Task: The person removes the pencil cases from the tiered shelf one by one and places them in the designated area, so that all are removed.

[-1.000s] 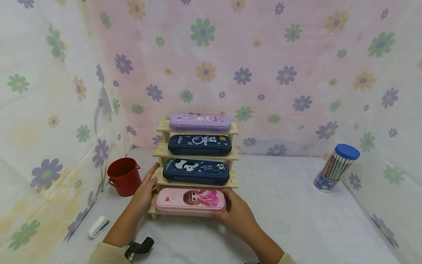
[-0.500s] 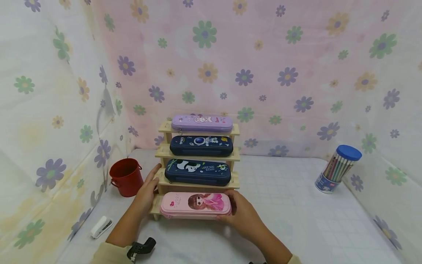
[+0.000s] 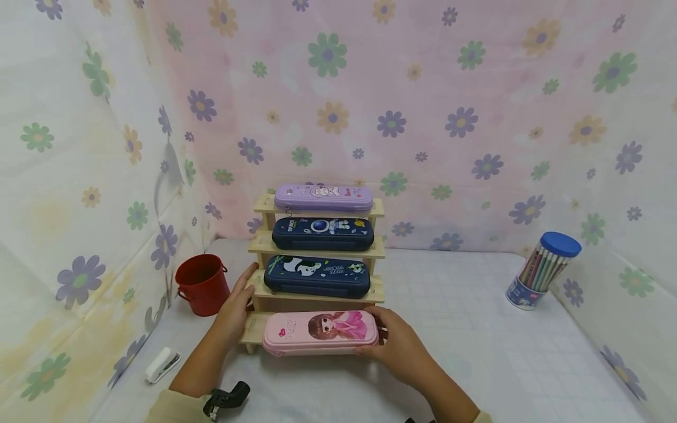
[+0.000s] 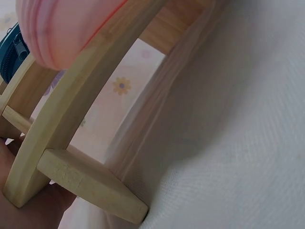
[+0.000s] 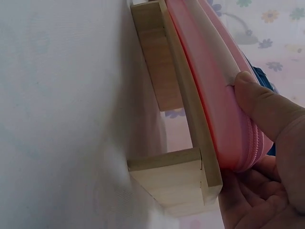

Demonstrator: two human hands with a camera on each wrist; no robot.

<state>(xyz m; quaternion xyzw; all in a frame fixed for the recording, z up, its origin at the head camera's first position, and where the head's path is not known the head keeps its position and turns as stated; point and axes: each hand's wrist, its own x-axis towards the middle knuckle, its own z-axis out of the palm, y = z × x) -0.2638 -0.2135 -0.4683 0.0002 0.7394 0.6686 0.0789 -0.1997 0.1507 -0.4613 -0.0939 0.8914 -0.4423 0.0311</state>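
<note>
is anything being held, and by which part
The right hand pinches the pink pencil case by its right end. The left hand touches the wooden rack at its left side; whether it grips cannot be told.

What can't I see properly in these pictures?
Inside the pink pencil case: its closed top hides it, head view.
That case's far end: cut off by the top edge, left wrist view.
Part of the left hand: behind the wooden rack, left wrist view.

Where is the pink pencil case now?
In the head view's lower middle, the pink pencil case is on the lowest wooden step, below the panda case, the right hand gripping its right end.
</note>
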